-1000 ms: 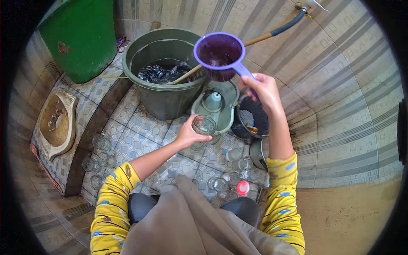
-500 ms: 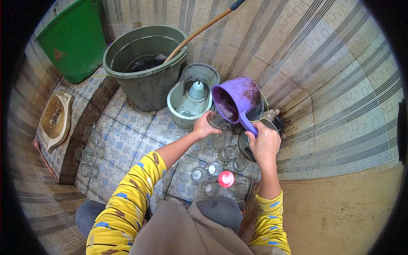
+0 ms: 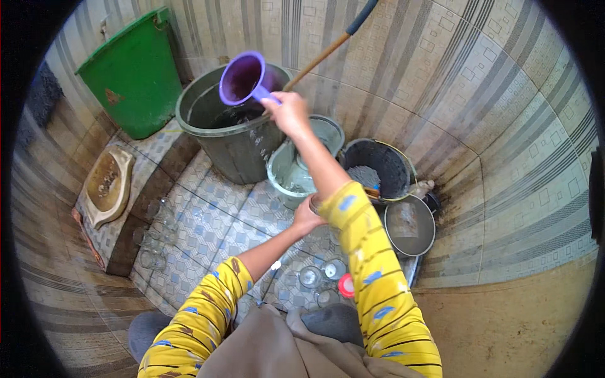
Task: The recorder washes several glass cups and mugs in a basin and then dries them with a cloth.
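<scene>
My right hand [image 3: 288,114] grips the handle of a purple water dipper [image 3: 247,77], which is tilted over the rim of a large grey-green bucket [image 3: 236,151] holding dark water. Drops fall beside that bucket's front wall. My right forearm crosses over a pale green tub [image 3: 283,179]. Below the tub, my left hand [image 3: 307,217] is curled round a glass jar, mostly hidden behind the right sleeve. On the tiles in front of me stand several glass jars [image 3: 310,277], and one has a red lid [image 3: 346,285].
A black bucket [image 3: 386,160] and a round metal pot [image 3: 409,225] stand at the right wall. More glass jars [image 3: 152,242] sit by the step at left, below a squat toilet [image 3: 108,189]. A green bin [image 3: 132,82] leans behind; a wooden pole [image 3: 321,60] slants from the large bucket.
My right hand has swung the dipper left and away from me, from above the jar to the large bucket. The black bucket and pot have come into clearer view.
</scene>
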A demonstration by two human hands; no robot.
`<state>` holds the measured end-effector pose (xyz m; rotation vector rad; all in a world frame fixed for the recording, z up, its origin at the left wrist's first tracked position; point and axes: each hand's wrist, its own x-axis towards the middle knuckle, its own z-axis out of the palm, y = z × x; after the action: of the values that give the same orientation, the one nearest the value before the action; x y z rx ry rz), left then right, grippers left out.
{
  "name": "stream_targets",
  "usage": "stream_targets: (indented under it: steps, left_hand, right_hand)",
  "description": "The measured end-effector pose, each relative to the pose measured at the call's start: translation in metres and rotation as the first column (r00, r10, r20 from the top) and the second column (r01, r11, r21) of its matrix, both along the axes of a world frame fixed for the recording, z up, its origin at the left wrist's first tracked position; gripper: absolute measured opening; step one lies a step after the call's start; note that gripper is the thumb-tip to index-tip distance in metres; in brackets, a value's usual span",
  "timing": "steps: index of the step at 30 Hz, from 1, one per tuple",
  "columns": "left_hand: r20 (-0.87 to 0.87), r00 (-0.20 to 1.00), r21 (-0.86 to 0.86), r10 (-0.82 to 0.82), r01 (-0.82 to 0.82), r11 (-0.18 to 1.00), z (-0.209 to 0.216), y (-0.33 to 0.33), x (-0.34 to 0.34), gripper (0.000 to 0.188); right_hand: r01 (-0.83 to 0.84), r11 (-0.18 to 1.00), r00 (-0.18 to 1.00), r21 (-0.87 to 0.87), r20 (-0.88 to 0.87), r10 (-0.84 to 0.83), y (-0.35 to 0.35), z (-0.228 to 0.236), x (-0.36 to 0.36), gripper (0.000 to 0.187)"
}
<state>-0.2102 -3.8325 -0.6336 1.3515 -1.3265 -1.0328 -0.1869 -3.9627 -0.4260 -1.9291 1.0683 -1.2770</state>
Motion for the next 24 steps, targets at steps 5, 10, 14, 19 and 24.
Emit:
stream_targets:
  steps: [5,10,14,19,24]
  left_hand:
    - [-0.061,0.998,0.174,-0.004,0.015,0.985,0.020,0.025,0.023,0.078]
    - [0.276,0.947,0.254,-0.161,0.090,0.963,0.069,0.033,0.060,0.083]
    - [0.640,0.658,0.382,-0.397,0.175,0.907,0.109,0.009,0.024,0.083]
    - [0.851,0.072,0.493,-0.519,0.228,0.840,0.116,-0.005,-0.033,0.081]
    - [0.945,-0.135,0.323,-0.297,0.262,0.909,0.109,0.003,-0.069,0.080]
  right_hand:
    - [-0.451,0.759,0.891,0.469,0.284,0.355,-0.015,-0.041,0.039,0.029]
    - [-0.471,0.729,0.869,0.497,0.407,0.283,0.019,-0.082,-0.032,0.038]
    - [-0.316,0.344,0.919,0.884,0.376,-0.121,0.057,-0.194,-0.154,0.018]
    - [-0.534,0.208,0.711,0.820,0.568,-0.414,0.095,-0.272,-0.166,0.020]
    - [-0.314,0.298,0.736,0.901,0.429,-0.523,0.109,-0.276,-0.180,0.024]
